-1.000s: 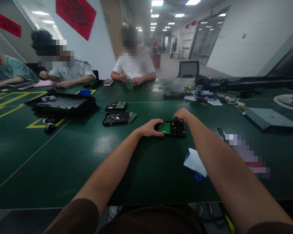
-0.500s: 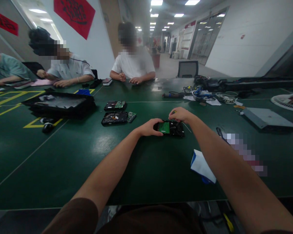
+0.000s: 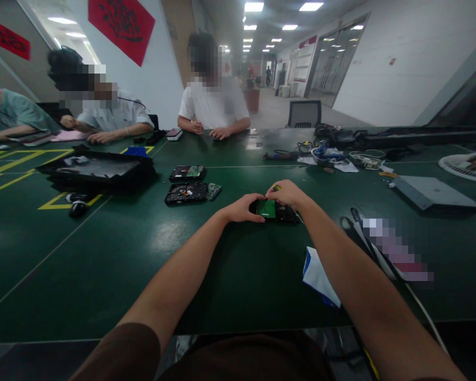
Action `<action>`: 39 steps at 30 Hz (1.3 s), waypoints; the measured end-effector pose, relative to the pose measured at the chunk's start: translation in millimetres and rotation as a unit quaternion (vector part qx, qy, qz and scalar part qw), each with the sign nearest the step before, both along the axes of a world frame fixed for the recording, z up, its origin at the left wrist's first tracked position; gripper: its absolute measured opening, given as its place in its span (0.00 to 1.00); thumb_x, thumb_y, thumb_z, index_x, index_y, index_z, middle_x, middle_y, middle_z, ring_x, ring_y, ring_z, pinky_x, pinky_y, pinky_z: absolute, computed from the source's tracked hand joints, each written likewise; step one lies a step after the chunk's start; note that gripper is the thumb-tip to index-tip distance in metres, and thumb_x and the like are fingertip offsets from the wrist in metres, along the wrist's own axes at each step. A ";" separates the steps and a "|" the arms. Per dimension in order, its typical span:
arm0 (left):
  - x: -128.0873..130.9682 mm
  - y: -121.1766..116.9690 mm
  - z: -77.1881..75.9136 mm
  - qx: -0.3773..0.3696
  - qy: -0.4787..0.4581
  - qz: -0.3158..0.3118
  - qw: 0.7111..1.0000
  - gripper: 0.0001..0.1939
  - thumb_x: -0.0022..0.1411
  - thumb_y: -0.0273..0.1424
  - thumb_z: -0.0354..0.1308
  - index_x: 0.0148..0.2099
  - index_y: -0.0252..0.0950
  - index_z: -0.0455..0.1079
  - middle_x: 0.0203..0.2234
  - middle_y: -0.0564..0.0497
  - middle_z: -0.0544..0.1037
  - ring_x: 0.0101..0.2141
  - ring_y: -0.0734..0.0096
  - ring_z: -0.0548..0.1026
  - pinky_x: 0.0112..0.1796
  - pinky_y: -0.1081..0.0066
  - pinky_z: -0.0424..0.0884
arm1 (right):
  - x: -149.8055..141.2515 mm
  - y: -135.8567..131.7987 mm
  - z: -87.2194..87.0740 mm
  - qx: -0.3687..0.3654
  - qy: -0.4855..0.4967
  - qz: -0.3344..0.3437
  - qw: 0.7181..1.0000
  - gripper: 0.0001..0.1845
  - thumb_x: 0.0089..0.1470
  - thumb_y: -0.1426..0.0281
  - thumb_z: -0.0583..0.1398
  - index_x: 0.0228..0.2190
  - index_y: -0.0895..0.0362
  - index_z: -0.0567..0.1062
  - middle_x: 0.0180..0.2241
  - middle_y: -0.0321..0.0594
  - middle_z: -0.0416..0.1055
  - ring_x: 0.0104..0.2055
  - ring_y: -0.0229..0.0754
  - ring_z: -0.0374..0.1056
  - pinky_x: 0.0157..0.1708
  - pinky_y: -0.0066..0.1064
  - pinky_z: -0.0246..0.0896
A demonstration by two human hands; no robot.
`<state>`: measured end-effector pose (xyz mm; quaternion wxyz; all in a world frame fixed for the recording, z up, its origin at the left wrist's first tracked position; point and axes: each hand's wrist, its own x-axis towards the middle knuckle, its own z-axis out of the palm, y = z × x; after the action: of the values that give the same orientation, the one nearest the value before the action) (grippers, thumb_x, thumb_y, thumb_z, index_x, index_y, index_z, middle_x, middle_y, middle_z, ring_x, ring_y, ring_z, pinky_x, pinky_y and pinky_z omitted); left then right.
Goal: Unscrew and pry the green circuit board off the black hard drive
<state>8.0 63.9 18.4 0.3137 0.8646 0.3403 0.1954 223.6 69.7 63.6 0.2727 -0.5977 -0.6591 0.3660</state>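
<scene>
A hard drive (image 3: 287, 212) with a green circuit board (image 3: 266, 208) lies on the dark green table in front of me. My left hand (image 3: 244, 207) grips its left end, thumb on the near edge and fingers on the far edge. Over the drive's far edge is my right hand (image 3: 287, 193), its fingers closed and pointing down at the board. A slim screwdriver with a yellow-and-black handle (image 3: 276, 188) is tucked in that hand, its thin shaft showing below the palm. Whatever the right fingertips touch is too small to make out.
Left of the drive lie two more hard drives (image 3: 186, 193) and a loose circuit board (image 3: 213, 191). A black tray (image 3: 99, 166) stands farther left. On the right are a blue-and-white packet (image 3: 319, 278), a grey metal box (image 3: 434, 191) and cables (image 3: 329, 153). People sit across the table.
My right hand has moved left and slightly nearer, from the drive's far right to above the green board's edge. My left hand keeps its grip and the drive stays put.
</scene>
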 end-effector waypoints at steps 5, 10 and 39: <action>-0.3 1.6 -3.5 -0.003 -0.016 -0.007 1.000 0.47 0.49 0.47 0.72 0.67 0.39 0.62 0.63 0.42 0.67 0.62 0.49 0.66 0.61 0.55 0.63 | -3.3 -0.8 3.8 0.004 -0.126 0.004 0.992 0.05 0.49 0.72 0.66 0.30 0.60 0.82 0.19 0.36 0.71 0.19 0.34 0.63 0.19 0.25 0.54; -1.5 4.9 -8.1 0.001 -0.026 -0.012 1.000 0.46 0.49 0.47 0.72 0.67 0.38 0.62 0.62 0.42 0.69 0.61 0.50 0.67 0.62 0.55 0.62 | -8.7 4.5 2.3 0.050 -0.266 0.039 0.962 0.07 0.49 0.71 0.67 0.34 0.57 0.84 0.32 0.41 0.80 0.33 0.40 0.73 0.29 0.25 0.61; -1.5 1.8 -2.6 0.006 -0.032 -0.016 0.999 0.44 0.50 0.45 0.72 0.65 0.38 0.64 0.59 0.43 0.71 0.58 0.50 0.69 0.59 0.55 0.65 | -11.0 3.2 -5.1 0.068 -0.283 0.061 0.955 0.07 0.48 0.70 0.69 0.34 0.53 0.84 0.36 0.37 0.81 0.38 0.41 0.75 0.34 0.25 0.63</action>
<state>6.5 65.7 15.8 0.3225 0.8652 0.3151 0.2193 212.6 72.9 58.5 0.0924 -0.6157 -0.7677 0.1516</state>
